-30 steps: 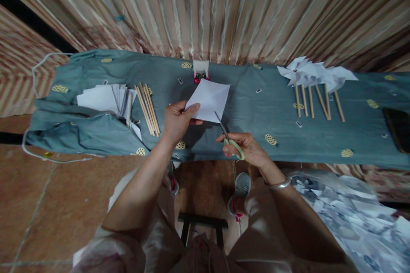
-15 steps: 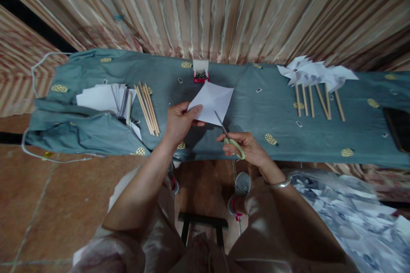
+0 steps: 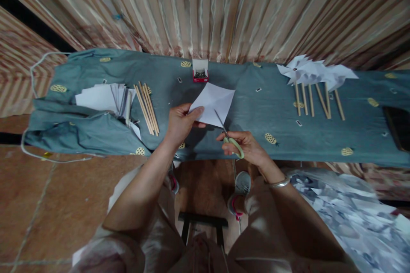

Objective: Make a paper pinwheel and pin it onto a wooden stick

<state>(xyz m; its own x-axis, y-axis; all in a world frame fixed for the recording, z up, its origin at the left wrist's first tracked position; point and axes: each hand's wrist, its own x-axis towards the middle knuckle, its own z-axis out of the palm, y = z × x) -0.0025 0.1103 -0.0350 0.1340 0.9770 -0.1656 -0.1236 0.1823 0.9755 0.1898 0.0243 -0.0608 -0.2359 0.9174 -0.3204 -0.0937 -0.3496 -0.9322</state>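
Holding white paper [image 3: 213, 102] in L hand [image 3: 182, 121], pressing w/ thumb on top & supporting w/ fingers underneath. Clamping L grip on L corner of it. Holding it up over cloth-covered worktop [image 3: 256, 111], on near side of small open box [image 3: 200, 79], pointing far corner at box.

Holding green-handled scissors [image 3: 227, 137] in R hand [image 3: 248, 145], closing R grip round handles. Wearing metal bangle [image 3: 281, 182] on R wrist. Pointing scissors away & to L, laying one blade over paper from near corner twd middle. Not managing to see other blade.

Seeing wooden sticks [image 3: 145, 108] lying side by side on worktop, L of L hand; just beyond, farther L, seeing stack of white sheets [image 3: 98, 97], fanning at R end. Seeing small metal bits [image 3: 201, 74] in box, too tiny to ID. Noting paper pinwheels [image 3: 309, 72] lying overlapped nr far edge on R, w/ sticks pointing twd near edge. Spotting dark flat thing [image 3: 397, 128], looking like a phone, at R end, partly out of view. Seeing heap of paper scraps [image 3: 355, 217] lower R, below worktop. Facing pleated curtain [image 3: 205, 13] behind worktop.
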